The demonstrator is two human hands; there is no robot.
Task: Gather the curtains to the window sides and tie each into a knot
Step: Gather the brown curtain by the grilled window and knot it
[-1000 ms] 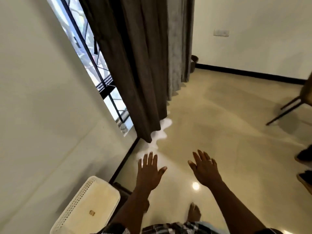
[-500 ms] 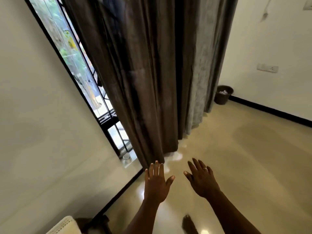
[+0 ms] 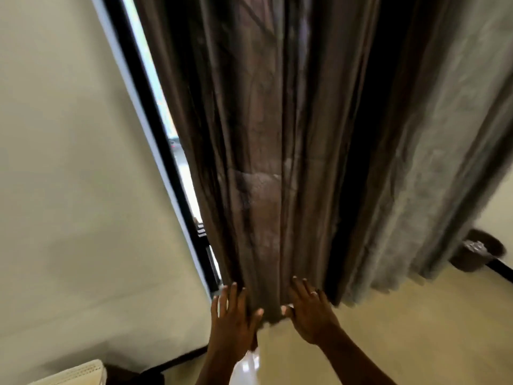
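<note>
A long dark brown curtain [image 3: 258, 151] hangs in folds over the window [image 3: 155, 87], reaching down to the floor. A grey curtain panel [image 3: 433, 168] hangs beside it on the right. My left hand [image 3: 231, 320] and my right hand [image 3: 309, 309] are spread flat, fingers apart, at the brown curtain's bottom hem, one on each side of a central fold. Both hands seem to touch the fabric; neither has closed around it. The window shows only as a bright strip left of the curtain.
A cream wall [image 3: 69, 190] fills the left. A white woven basket [image 3: 75, 375] sits at the bottom left corner. A dark round bin [image 3: 476, 254] stands by the far wall at right. Glossy beige floor [image 3: 402, 329] stretches to the right.
I have moved closer to the curtain and my view has tilted upward. Both hands have travelled forward from mid-air above the floor to the curtain's lower edge.
</note>
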